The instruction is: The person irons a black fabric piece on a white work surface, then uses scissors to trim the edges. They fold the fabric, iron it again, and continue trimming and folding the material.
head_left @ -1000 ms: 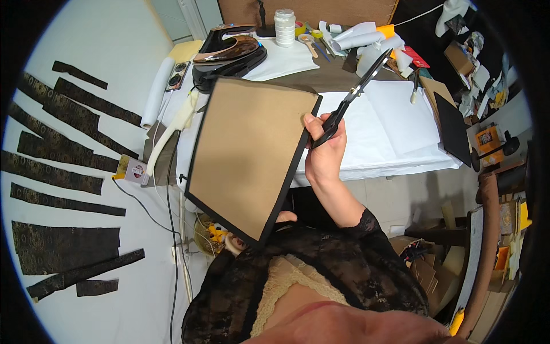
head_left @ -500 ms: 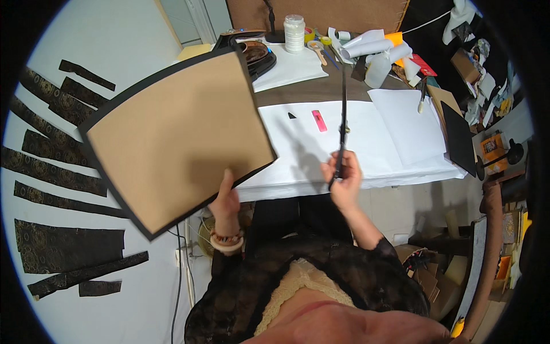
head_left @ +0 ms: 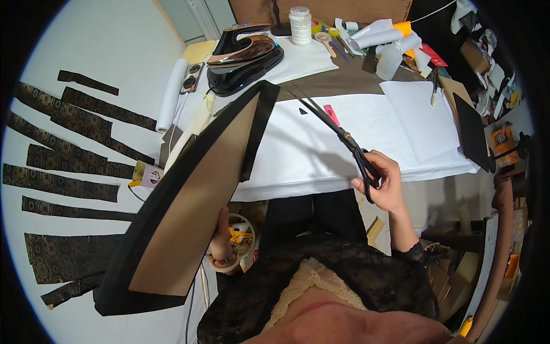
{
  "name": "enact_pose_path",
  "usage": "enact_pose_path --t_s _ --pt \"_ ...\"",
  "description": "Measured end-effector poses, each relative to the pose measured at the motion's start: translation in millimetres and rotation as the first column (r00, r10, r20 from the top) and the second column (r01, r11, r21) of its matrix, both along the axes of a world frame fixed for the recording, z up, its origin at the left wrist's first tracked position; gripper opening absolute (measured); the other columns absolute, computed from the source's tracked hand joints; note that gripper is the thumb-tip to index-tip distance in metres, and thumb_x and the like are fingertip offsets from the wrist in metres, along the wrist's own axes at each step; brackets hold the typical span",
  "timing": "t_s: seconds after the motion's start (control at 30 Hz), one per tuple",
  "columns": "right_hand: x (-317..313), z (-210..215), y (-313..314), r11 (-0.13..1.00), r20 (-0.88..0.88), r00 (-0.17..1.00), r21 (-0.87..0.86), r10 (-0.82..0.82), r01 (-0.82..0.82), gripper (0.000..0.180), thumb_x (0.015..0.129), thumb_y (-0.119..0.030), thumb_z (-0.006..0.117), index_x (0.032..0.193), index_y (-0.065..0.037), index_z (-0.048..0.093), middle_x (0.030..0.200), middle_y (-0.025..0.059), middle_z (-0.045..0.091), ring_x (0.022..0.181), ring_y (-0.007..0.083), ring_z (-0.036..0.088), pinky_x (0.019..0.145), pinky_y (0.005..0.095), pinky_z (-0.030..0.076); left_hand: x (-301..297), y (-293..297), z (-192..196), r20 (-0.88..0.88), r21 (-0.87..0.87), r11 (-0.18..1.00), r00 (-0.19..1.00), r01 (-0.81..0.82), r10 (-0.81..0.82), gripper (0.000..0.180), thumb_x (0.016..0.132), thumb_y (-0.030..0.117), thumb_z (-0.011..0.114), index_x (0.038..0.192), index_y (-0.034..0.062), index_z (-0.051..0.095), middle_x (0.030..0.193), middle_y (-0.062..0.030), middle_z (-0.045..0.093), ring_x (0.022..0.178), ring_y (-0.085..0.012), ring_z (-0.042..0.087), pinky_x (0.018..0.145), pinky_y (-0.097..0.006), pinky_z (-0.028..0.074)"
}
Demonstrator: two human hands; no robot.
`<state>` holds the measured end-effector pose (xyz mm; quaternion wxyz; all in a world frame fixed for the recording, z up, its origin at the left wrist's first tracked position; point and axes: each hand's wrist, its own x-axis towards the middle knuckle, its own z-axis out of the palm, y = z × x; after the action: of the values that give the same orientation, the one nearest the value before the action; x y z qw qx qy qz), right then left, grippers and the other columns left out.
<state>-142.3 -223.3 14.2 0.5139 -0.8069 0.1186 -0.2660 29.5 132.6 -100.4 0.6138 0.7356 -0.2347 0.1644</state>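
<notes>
My left hand grips the lower edge of a large tan board with a black border, its thumb on the tan face. The board is tilted steeply, so its face looks narrow; the fingers behind it are hidden. In my right hand is a pair of black-handled scissors, held by the handles above the table's front edge. Their blades point up and left, slightly apart, touching nothing. Beyond them a pink flat piece and a tiny black scrap lie on the white-covered table.
An iron rests on its stand at the back, beside a white jar. Rolled papers and a translucent bottle crowd the back right. Black patterned strips hang at left. A bin stands below the table.
The board has swung from nearly face-on to steeply tilted, moving lower and left and uncovering the iron. The scissors have turned from upright to slanting left, with their blades now parted.
</notes>
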Motion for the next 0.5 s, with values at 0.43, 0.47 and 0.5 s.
enact_pose_path --t_s 0.43,0.47,0.5 --pt "17.7 4.9 -8.7 0.965 -0.124 0.982 0.236 0.144 -0.112 0.035 0.076 -0.020 0.087 0.095 0.003 0.068 0.072 -0.0052 0.048 0.062 0.0038 0.041 0.054 0.0224 0.030 -1.4 3.0 30.0 0.197 0.165 0.981 0.978 -0.097 0.064 0.028 0.084 0.008 0.078 0.109 -0.0013 0.070 0.103 -0.0126 0.074 0.093 -0.0217 0.070 0.086 -0.033 0.052" --pt "18.9 7.0 -8.6 0.958 -0.145 0.977 0.263 0.154 -0.112 0.035 0.077 -0.020 0.086 0.096 0.003 0.068 0.071 -0.0054 0.048 0.062 0.0036 0.042 0.055 0.0219 0.031 -0.8 3.7 29.7 0.211 0.167 0.981 0.975 -0.098 0.061 0.029 0.084 0.009 0.078 0.109 -0.0012 0.070 0.103 -0.0127 0.074 0.092 -0.0219 0.070 0.086 -0.033 0.052" --pt "20.2 10.0 -7.9 0.951 -0.166 0.972 0.290 0.164 -0.111 0.034 0.077 -0.020 0.086 0.096 0.003 0.068 0.071 -0.0057 0.049 0.062 0.0034 0.043 0.055 0.0214 0.032 -0.4 4.4 29.5 0.225 0.169 0.981 0.973 -0.098 0.059 0.029 0.083 0.009 0.079 0.109 -0.0011 0.070 0.103 -0.0127 0.074 0.092 -0.0222 0.070 0.086 -0.033 0.052"
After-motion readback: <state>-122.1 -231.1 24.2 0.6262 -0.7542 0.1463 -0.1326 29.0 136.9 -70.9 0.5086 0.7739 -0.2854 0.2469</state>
